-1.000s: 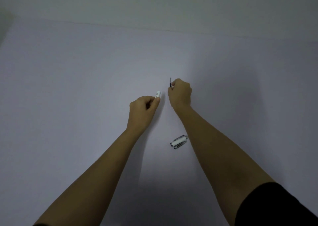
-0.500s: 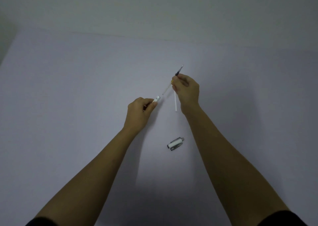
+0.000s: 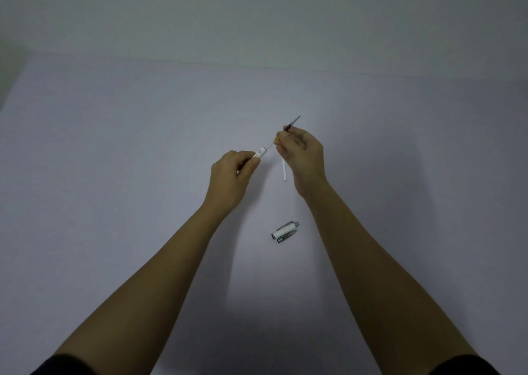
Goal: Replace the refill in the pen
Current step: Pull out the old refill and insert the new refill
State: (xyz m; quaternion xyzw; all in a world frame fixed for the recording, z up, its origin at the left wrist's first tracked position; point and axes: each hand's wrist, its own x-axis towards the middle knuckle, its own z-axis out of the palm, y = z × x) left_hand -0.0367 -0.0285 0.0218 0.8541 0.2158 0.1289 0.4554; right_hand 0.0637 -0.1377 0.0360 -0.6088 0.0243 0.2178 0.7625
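Note:
My left hand point(image 3: 231, 174) grips the white pen barrel point(image 3: 261, 152), whose open end points up and to the right. My right hand point(image 3: 303, 154) pinches a thin refill point(image 3: 292, 123) with a dark tip sticking out above the fingers; its lower end point(image 3: 270, 146) reaches the barrel's mouth. A second white refill tube point(image 3: 284, 170) hangs down from the same hand, just left of the palm. The pen's white cap point(image 3: 285, 231) with a metal clip lies on the table below and between the hands.
The pale table point(image 3: 114, 174) runs back to a plain wall, meeting it at an edge point(image 3: 257, 67). Both forearms reach in from the bottom of the view, with dark sleeves at the lower corners.
The right hand has lifted a refill and brought it in line with the barrel; since half a second ago the gap to the left hand has shrunk and less refill shows between them.

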